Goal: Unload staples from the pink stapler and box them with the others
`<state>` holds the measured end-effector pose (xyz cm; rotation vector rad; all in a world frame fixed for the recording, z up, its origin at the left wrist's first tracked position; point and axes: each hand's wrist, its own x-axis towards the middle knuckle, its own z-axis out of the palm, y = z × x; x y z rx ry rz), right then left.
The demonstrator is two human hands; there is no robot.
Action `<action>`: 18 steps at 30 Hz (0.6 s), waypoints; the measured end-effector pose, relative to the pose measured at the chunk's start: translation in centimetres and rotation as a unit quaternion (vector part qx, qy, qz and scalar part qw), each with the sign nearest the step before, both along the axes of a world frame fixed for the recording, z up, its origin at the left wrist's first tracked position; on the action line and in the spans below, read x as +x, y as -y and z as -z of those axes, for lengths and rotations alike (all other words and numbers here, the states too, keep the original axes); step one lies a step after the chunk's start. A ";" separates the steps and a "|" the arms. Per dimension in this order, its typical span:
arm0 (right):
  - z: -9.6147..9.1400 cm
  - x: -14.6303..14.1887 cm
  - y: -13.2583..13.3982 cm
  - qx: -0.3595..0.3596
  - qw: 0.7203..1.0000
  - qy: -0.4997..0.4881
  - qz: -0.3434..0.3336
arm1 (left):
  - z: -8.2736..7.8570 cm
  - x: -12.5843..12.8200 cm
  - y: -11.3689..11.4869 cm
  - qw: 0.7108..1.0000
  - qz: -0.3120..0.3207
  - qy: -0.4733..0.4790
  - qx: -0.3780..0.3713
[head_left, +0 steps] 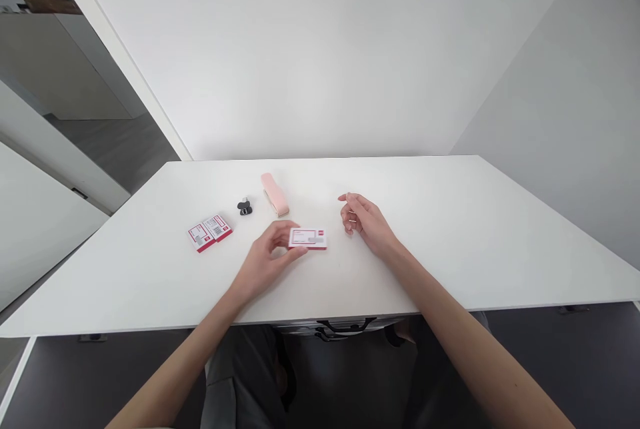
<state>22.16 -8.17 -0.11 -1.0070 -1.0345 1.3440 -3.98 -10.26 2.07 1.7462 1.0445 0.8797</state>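
Observation:
My left hand (pixel 269 257) grips a small white and red box (pixel 309 238) by its left end, just above the white table (pixel 450 236). My right hand (pixel 364 219) hovers to the right of the box with its fingers loosely curled and apart, holding nothing. A pink stapler (pixel 275 194) lies behind the box. Left of the stapler sits a small black staple remover (pixel 245 206). Two more white and red boxes (pixel 209 232) lie side by side at the left.
The table stands against a white wall. Its front edge runs just above my lap. A dark floor shows below the table on both sides.

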 end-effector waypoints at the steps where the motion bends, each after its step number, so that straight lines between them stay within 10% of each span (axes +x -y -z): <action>1: 0.0 0.0 0.0 -0.005 1.000 0.003 0.000 | -0.2 -1.7 0.7 0.999 -0.037 -0.029 0.020; 10: -0.1 -0.1 0.4 -0.009 0.999 0.035 -0.009 | -2.2 -15.3 3.8 0.857 -0.487 -0.169 0.020; 18: 0.0 -0.1 0.6 -0.006 0.998 0.052 -0.019 | -1.8 -16.1 2.7 0.790 -0.442 -0.417 0.081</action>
